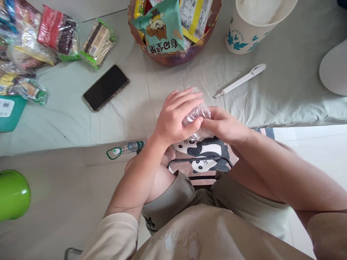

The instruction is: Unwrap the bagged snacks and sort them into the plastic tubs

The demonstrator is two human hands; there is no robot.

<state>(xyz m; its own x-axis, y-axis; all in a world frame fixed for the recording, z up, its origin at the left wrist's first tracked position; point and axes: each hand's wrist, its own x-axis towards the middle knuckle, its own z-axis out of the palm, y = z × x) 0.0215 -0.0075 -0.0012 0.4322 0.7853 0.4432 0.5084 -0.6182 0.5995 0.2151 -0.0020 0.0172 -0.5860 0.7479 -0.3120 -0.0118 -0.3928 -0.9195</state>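
My left hand and my right hand meet at the front edge of the bed, both closed on a crumpled clear plastic wrapper. The left hand covers the wrapper from above with its fingers curled over it. The right hand pinches it from the right side. What is inside the wrapper is hidden by my fingers.
A basket of snack packets stands at the back, a patterned paper cup to its right. A black phone and a white pen-like tool lie on the pale green sheet. Wrapped snacks pile at the left; a plastic bottle lies below.
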